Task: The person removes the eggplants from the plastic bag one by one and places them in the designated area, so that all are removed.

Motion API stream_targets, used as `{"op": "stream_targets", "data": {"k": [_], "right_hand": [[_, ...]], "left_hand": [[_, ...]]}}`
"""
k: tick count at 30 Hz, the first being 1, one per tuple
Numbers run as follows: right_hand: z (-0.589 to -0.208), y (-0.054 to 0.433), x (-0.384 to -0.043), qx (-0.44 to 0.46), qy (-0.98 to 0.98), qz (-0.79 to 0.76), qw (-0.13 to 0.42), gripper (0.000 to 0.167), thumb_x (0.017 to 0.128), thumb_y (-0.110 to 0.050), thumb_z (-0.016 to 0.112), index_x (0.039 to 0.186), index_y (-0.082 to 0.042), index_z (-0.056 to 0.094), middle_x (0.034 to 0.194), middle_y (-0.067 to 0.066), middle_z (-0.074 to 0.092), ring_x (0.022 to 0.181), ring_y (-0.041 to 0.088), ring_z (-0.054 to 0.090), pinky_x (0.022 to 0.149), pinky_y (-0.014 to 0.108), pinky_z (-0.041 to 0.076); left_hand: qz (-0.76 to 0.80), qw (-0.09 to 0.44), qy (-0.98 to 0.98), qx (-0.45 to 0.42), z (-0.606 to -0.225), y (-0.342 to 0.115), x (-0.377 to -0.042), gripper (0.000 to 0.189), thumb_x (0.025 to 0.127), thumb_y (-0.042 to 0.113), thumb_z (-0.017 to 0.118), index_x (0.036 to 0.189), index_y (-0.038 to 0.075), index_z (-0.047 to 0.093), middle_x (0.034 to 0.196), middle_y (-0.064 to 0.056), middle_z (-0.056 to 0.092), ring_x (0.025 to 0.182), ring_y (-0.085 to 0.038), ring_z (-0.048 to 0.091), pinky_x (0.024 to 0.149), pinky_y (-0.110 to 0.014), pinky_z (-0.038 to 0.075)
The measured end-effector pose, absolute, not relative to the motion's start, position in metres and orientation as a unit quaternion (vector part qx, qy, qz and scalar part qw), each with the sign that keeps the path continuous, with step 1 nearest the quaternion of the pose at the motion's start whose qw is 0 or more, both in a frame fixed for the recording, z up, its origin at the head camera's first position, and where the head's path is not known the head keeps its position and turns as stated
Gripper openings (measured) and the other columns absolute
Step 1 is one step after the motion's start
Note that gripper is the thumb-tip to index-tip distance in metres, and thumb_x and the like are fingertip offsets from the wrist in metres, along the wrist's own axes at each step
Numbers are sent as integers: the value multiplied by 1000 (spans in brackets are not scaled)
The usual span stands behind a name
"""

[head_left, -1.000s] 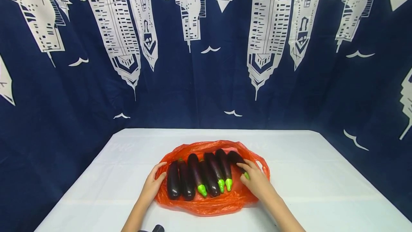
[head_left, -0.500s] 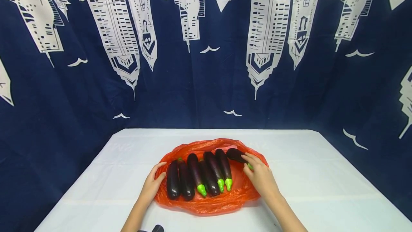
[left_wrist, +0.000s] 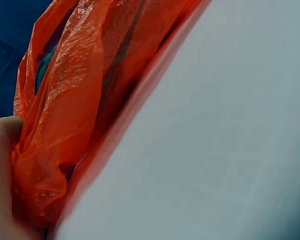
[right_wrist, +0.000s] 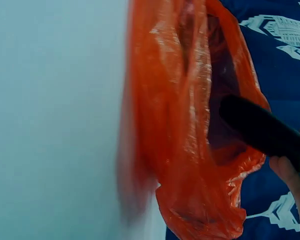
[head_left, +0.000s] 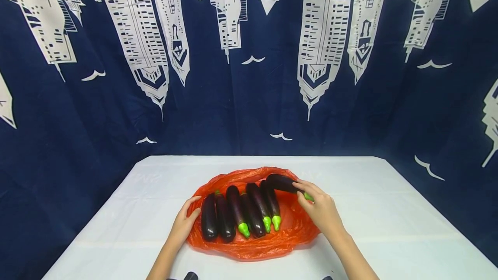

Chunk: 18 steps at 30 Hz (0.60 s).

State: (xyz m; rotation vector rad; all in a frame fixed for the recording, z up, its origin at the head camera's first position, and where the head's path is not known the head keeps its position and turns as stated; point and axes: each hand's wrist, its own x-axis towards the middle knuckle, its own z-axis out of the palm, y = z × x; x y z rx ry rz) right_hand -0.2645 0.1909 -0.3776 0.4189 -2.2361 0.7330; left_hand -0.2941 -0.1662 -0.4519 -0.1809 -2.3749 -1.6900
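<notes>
An open orange plastic bag lies on the white table with several dark purple eggplants side by side in it. Some show bright green stem ends. At the bag's left rim, my left hand holds the edge; in the left wrist view, orange plastic bunches against that hand. My right hand grips another eggplant near its green end, over the bag's back right part. In the right wrist view this eggplant tilts across the bag's opening, with fingertips on it.
The white table extends around the bag. A navy cloth with white building prints hangs behind it. Dark objects poke in at the bottom edge near both forearms.
My right hand has moved right and slightly up with the eggplant, which now lies more level and overlaps the neighbouring eggplant's top. My left hand has stayed at the bag's rim.
</notes>
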Motion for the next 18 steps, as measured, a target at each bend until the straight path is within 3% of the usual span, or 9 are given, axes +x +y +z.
{"op": "stream_targets", "data": {"k": [4, 7, 11, 16, 18], "right_hand": [[-372, 193, -262, 180, -859, 283, 387, 28, 77, -6, 68, 104, -13, 68, 109, 5, 66, 100, 25, 63, 81, 36, 50], [-369, 194, -260, 191, -846, 282, 409, 29, 76, -5, 68, 104, -14, 68, 109, 3, 67, 100, 23, 64, 85, 19, 46], [-364, 196, -259, 208, -829, 287, 432, 33, 74, 0, 69, 104, -13, 69, 109, 4, 67, 99, 23, 63, 90, 0, 31], [-356, 199, -256, 233, -805, 295, 460, 39, 69, 7, 69, 104, -11, 68, 108, 6, 67, 98, 22, 62, 89, 1, 32], [-353, 201, -255, 243, -793, 309, 467, 39, 69, 9, 69, 104, -9, 68, 108, 9, 66, 102, 15, 61, 90, 2, 34]], "left_hand": [[-574, 111, -809, -63, -452, -166, -294, 36, 91, 16, 51, 127, 12, 47, 136, -16, 43, 129, -35, 35, 105, -59, 24], [-575, 110, -808, -63, -452, -166, -294, 37, 91, 16, 51, 127, 11, 47, 137, -17, 42, 129, -35, 35, 105, -59, 25], [-577, 109, -807, -62, -453, -166, -294, 37, 91, 16, 51, 128, 11, 47, 138, -17, 42, 129, -35, 34, 105, -59, 25], [-577, 108, -807, -58, -453, -166, -294, 37, 91, 16, 51, 128, 11, 47, 138, -16, 42, 130, -35, 33, 106, -59, 24], [-576, 108, -808, -58, -453, -166, -294, 37, 91, 16, 51, 127, 11, 47, 138, -16, 42, 130, -35, 33, 106, -59, 23]]}}
